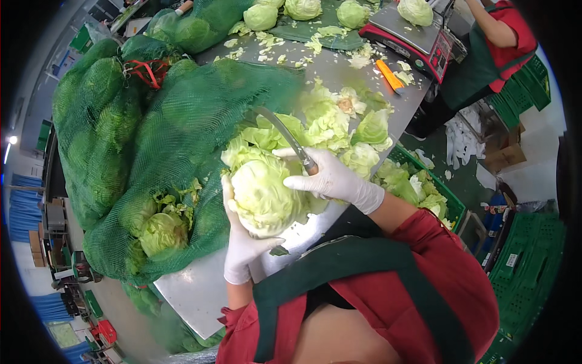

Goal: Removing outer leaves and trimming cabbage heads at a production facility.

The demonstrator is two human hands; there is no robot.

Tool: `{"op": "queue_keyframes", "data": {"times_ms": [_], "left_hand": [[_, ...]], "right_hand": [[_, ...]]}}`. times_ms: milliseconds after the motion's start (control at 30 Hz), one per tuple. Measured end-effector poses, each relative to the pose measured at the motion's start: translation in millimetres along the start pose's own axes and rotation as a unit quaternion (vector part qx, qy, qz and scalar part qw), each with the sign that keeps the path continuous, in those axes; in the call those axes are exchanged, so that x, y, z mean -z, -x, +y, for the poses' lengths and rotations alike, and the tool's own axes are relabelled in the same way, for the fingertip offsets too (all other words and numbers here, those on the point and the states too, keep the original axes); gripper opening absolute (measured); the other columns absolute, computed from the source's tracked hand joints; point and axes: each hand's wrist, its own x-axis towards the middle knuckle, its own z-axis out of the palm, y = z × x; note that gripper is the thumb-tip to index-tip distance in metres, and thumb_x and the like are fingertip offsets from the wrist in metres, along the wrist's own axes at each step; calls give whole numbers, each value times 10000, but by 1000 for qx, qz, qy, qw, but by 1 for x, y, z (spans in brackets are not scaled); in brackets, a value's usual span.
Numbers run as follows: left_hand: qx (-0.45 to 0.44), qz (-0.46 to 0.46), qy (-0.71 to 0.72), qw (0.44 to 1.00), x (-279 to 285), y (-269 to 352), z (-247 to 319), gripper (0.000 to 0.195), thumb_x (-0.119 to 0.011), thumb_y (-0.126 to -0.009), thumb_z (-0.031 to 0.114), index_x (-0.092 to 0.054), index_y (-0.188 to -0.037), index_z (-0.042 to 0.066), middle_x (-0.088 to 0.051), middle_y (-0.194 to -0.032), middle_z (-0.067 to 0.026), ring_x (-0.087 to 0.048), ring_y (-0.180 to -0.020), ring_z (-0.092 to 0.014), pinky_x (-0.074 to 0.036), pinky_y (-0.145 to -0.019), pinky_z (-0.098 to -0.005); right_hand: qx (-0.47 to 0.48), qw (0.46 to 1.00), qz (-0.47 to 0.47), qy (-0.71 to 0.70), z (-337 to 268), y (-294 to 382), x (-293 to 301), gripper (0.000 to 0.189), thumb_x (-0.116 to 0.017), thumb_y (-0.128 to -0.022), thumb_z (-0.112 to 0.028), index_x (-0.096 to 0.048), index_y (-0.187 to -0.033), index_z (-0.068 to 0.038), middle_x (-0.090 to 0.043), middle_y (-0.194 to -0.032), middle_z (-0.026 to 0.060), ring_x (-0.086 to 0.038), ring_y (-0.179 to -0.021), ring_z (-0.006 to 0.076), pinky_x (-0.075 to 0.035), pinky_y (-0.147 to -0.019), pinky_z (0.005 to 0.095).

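A pale green head of cabbage (268,198) is between my hands, above the metal table. My left hand (241,241), in a white glove, cups it from the left and below. In my gloved right hand (332,177) is the handle of a curved knife (284,132), its blade pointing up and away from me. The thumb and a finger of that hand reach towards the cabbage's right side; whether they touch it is hard to tell. Loose cabbage leaves (327,120) lie just beyond my hands.
Green mesh sacks of cabbages (100,136) cover the table's left. An orange-handled knife (388,75) lies near a weighing scale (411,38) that carries a cabbage (415,11). At right, a green crate (448,200) holds leaves. Another person (489,50) stands by the scale.
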Motion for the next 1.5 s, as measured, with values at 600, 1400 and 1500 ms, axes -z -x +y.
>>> {"op": "queue_keyframes", "data": {"times_ms": [600, 1400, 1500], "left_hand": [[11, 61, -69, 996, 14, -18, -36, 1112, -882, -673, 133, -196, -1548, 120, -429, -1439, -145, -480, -1317, -314, -446, -1084, -451], [80, 138, 114, 981, 17, -13, -39, 882, -812, -737, 74, -323, -1470, 43, -516, -1396, -119, -511, -1299, -234, -418, -1106, -386], [91, 136, 120, 979, 16, -15, -36, 872, -809, -740, 71, -330, -1468, 43, -525, -1390, -114, -513, -1294, -227, -416, -1105, -380]], "right_hand": [[-35, 960, 278, -7, 98, -22, 59, 444, -720, -821, -153, -574, -1210, 4, -586, -768, 44, -576, -670, 107, -509, -619, 277], [185, 957, -6, 224, -3, -16, 3, 420, -762, -819, -313, -657, -1148, -74, -635, -977, 58, -653, -829, 235, -537, -736, 357], [237, 912, -35, 333, -4, -15, 3, 449, -762, -812, -350, -662, -1164, -89, -619, -1007, 59, -657, -853, 252, -540, -769, 375]]}}
